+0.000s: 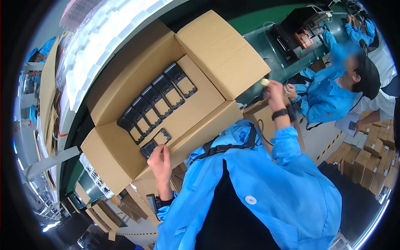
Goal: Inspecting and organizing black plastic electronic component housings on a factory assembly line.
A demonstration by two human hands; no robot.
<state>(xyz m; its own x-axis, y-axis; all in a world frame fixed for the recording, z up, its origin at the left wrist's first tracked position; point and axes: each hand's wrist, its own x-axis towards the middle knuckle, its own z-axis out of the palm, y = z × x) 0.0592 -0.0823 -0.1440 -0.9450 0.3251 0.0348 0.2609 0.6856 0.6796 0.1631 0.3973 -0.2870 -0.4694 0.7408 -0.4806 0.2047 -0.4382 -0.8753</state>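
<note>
An open cardboard box [200,110] stands in front of me. Along its inside lies a slanting row of several black plastic pieces [152,98], each with a solid block at one end and a thin open frame at the other. Nearer to me, one more black plastic piece [149,148] lies apart from the row. My left hand [160,164] is at its near end, thumb and fingers pinched together; what they hold, if anything, is hidden. Beyond the box's right flap, my right hand [276,96] is closed on a small pale-yellow piece [265,82].
To the right sits a co-worker in blue [333,98], close to my right hand. A black machine [298,35] stands on the green bench [258,39]. White plastic trays [100,46] are piled at the left. Stacked cartons [366,162] stand on the right.
</note>
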